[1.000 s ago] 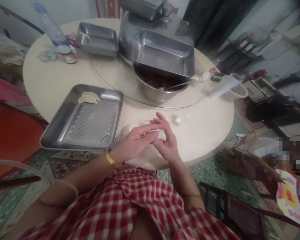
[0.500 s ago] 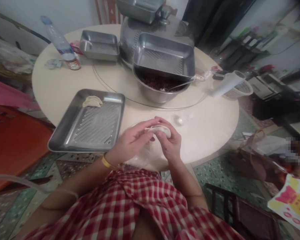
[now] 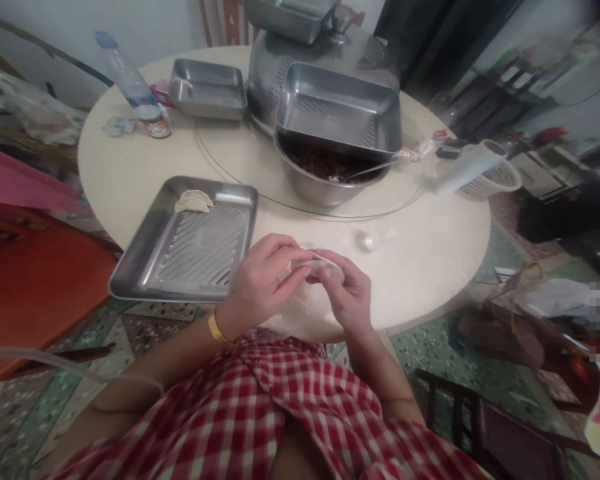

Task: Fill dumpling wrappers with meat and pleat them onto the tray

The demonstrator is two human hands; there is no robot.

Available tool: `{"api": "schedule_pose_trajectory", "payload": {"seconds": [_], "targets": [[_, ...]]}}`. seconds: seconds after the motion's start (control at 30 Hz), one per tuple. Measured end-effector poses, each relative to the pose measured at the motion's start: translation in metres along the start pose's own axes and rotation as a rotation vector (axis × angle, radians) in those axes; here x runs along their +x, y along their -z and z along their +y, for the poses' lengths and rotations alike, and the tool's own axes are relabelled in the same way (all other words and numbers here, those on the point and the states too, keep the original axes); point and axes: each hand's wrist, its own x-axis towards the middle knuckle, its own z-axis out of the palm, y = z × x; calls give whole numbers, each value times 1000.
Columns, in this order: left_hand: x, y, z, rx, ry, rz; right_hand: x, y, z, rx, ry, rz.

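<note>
Both my hands pinch one pale dumpling (image 3: 316, 265) just above the near edge of the round cream table (image 3: 420, 253). My left hand (image 3: 260, 280), with a yellow bracelet at the wrist, grips its left side with curled fingers. My right hand (image 3: 347, 293) closes on its right side. A steel tray (image 3: 187, 240) lies to the left of my hands, with a finished dumpling (image 3: 194, 201) at its far end. Behind, a steel bowl (image 3: 325, 183) holds dark filling and a spoon.
A square steel pan (image 3: 343, 113) rests tilted on the bowl, with a colander (image 3: 280, 67) behind it. Another pan (image 3: 209, 88), a plastic bottle (image 3: 125, 70) and a small jar (image 3: 157, 123) stand at the far left. A white roll lies on a basket (image 3: 495, 177) at right.
My right hand's fingers have folded down over the dumpling and both hands have closed more tightly on it. The view has shifted slightly left, so the table sits further right.
</note>
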Motion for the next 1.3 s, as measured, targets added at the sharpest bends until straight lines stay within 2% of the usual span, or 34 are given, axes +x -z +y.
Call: {"api": "schedule_pose_trajectory", "payload": {"seconds": [0.27,0.43,0.53,0.63,0.77,0.83,0.97,1.3], "targets": [[-2,3,0,9,32,-47,-3,4,3,-144,26,-24],[-6,2,0,-1,6,-2,-3,3,4,-198,32,-21],[-9,3,1,-21,-1,-24,-4,1,3,-213,85,-10],[-12,6,2,-47,22,-46,-7,-1,2,-218,114,-30],[-12,11,-2,-127,81,-12,-9,-2,1,-191,143,-49],[-11,14,-6,-182,131,-43,-10,-2,2,-175,149,-51],[-6,21,-14,-265,182,-202,-11,-3,3,-146,133,-45],[0,25,-9,-202,-15,-231,-9,-7,4,-186,118,-54]]}}
